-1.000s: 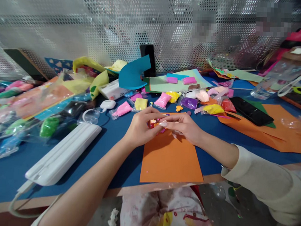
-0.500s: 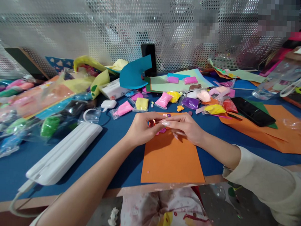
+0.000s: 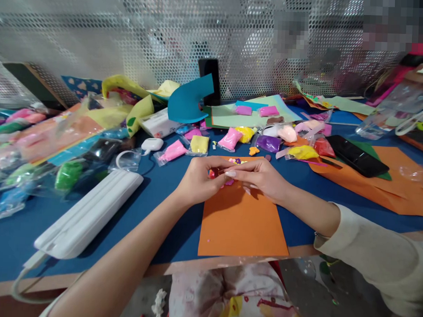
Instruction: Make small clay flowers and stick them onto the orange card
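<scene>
Both of my hands meet over the upper part of an orange sheet of paper [image 3: 242, 224]. My left hand [image 3: 201, 180] is closed, its thumb and forefinger touching the fingertips of my right hand [image 3: 262, 179], which is pinched too. Whatever lies between the fingertips is too small or too covered to make out. Small flower-shaped pieces [image 3: 237, 161] in pink, purple and yellow show on the sheet just beyond and under my fingers. A tiny pink speck [image 3: 209, 240] lies near the sheet's lower left corner.
Packets of coloured clay, among them a pink packet [image 3: 230, 139] and a purple packet [image 3: 268, 143], lie behind my hands. A white power bank [image 3: 89, 214] with a cable is at left. A black phone [image 3: 357, 156] rests at right, near a clear bottle [image 3: 390, 107].
My hands stay together in nearly the same place, with only a slight shift of the fingers. A little more of the flower pieces shows beyond them.
</scene>
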The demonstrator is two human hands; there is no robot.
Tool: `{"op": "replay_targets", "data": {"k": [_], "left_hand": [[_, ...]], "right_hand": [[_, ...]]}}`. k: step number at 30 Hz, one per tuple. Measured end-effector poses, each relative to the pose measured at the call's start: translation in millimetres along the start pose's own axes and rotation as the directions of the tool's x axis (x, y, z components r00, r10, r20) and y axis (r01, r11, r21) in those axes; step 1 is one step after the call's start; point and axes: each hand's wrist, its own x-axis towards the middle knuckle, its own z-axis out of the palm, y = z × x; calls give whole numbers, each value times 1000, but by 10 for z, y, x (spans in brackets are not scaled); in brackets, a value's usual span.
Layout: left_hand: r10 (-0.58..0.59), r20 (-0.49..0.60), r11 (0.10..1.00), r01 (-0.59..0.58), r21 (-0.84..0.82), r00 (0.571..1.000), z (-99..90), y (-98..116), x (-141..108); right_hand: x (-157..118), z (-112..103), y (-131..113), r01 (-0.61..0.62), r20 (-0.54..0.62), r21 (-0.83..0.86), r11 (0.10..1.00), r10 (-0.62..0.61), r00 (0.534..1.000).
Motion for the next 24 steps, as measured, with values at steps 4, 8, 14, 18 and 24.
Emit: {"op": "replay_targets", "data": {"k": [4,8,14,18,24], "left_hand": [[-6,-17,1000,6,1,1000,18,-20,0],[17,-9,1000,-17,-15,1000,21,-26,5],[-17,18,999,17,-39,1000,20,22,-10],[-57,33,997,58,-50,998,13,32,-12],[-14,49,1000,15,-5,999,-15,27,12]], "right_hand": [[-16,23,-26,-60,2,105,993,60,998],[-7,35,-32,-110,-1,153,982,112,994],[10,30,-47,-110,-55,213,971,124,991],[16,27,-41,-109,-27,258,960,120,992],[28,13,0,-67,55,224,972,56,997]]}}
